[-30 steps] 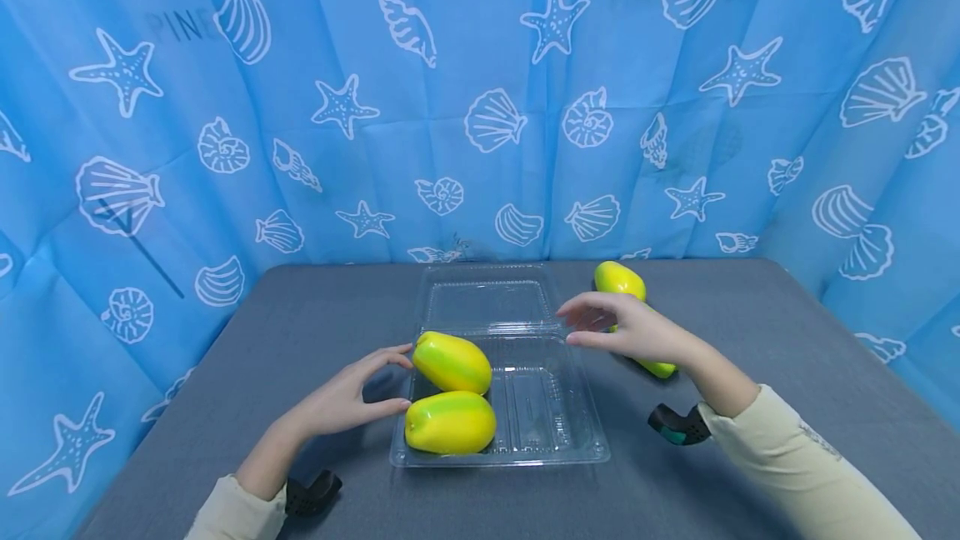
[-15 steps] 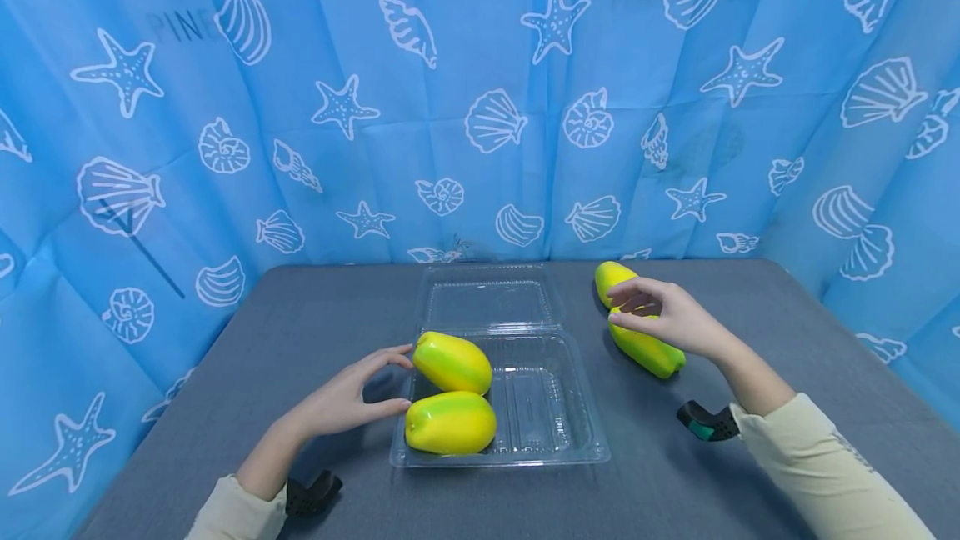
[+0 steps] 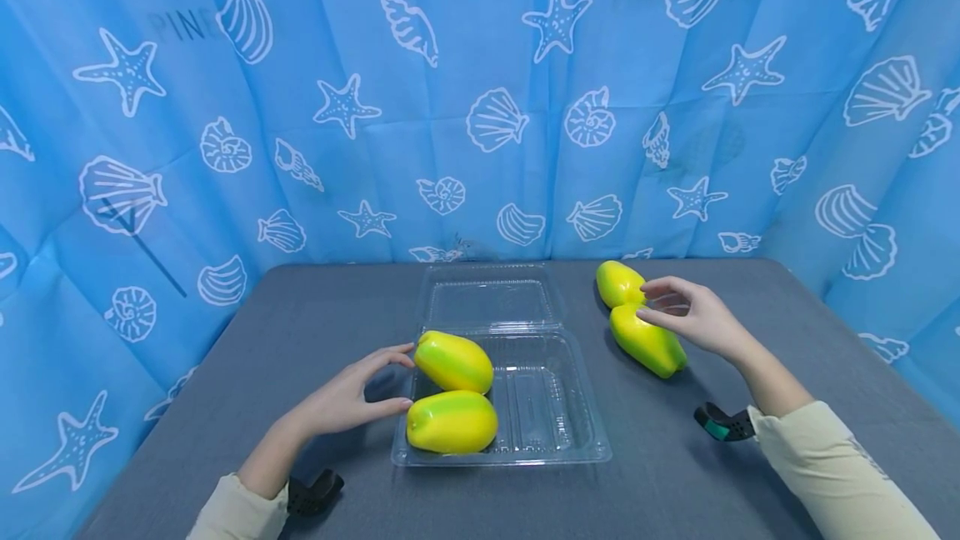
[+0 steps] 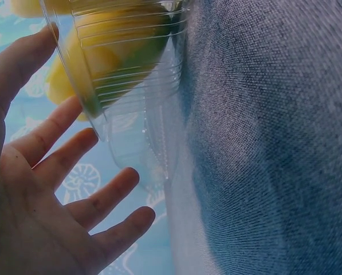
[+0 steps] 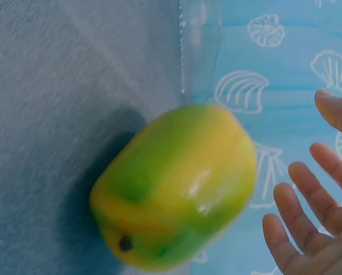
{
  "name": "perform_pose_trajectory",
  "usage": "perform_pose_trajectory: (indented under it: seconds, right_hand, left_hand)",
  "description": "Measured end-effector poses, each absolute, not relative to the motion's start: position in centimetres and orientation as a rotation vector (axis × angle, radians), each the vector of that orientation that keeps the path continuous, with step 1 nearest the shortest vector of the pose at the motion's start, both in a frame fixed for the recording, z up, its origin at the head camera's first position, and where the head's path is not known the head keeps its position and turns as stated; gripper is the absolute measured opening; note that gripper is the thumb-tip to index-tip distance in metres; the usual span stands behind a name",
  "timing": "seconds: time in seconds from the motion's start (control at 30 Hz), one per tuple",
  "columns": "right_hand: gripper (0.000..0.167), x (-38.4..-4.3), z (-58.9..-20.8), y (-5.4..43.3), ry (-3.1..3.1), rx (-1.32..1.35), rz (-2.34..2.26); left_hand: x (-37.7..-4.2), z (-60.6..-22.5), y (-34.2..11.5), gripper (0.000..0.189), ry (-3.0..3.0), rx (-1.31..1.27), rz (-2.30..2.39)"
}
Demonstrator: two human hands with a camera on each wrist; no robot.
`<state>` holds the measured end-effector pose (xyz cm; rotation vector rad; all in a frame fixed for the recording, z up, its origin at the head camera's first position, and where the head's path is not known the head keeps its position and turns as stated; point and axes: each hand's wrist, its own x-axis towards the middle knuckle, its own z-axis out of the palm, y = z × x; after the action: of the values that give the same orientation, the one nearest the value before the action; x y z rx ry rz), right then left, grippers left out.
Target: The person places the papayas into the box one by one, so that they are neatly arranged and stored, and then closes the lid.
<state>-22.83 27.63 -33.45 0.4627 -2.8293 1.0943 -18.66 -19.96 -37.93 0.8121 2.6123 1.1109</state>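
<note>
Resting beside the clear plastic clamshell container [image 3: 551, 419], the left hand [image 3: 341, 398] lies with its fingers spread and relaxed, thumb and fingertips at the container's left wall, close to the two fruits inside; whether they actually press the plastic cannot be told from the head view. The left wrist view shows the same hand [image 4: 39, 195] open, with its fingers [image 4: 110, 192] fanned just beside the ribbed wall of the container [image 4: 136, 86].

Two yellow-green mangoes lie in the left half of the container: the rear mango [image 3: 453, 362] and the front mango [image 3: 452, 422], touching or nearly touching each other. The container's lid [image 3: 487, 302] lies flat behind the base.

Out on the grey surface [image 3: 322, 315], to the right of the container, lie two more mangoes end to end: the far mango [image 3: 618, 282] and the near mango [image 3: 647, 342]. The right hand [image 3: 693, 315] hovers just beside them with its fingers loosely spread and holding nothing, fingertips near where the two meet. In the right wrist view the near mango [image 5: 176, 183] lies on the surface with the open fingers [image 5: 299, 229] apart from it.

A blue curtain [image 3: 480, 98] printed with shells and starfish hangs behind.
</note>
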Motion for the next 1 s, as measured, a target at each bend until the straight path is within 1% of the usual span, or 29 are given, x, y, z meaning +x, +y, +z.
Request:
perform_pose_trajectory:
  seconds: [0.1,0.23,0.4,0.9,1.0]
  right_hand:
    - [0.053,-22.8,-33.7,28.0,-2.862,0.403,1.099]
    - [0.066,-22.8,-34.1,28.5,-2.952,0.304,1.089]
    - [0.077,-22.9,-34.9,29.1,-3.052,0.265,1.130]
    - [0.085,-23.2,-36.7,29.7,-3.208,0.298,1.148]
    - [0.085,-23.2,-36.8,29.7,-3.206,0.312,1.143]
  left_hand:
    - [-18.6,-37.9,-19.9,0.040,2.610,0.811,1.111]
    - [-18.6,-37.8,-19.9,0.040,2.609,0.811,1.112]
    - [-18.6,-37.8,-19.9,0.040,2.611,0.812,1.113]
    - [-18.6,-37.9,-20.0,0.040,2.611,0.813,1.112]
    - [-18.6,-37.9,-20.0,0.040,2.607,0.811,1.109]
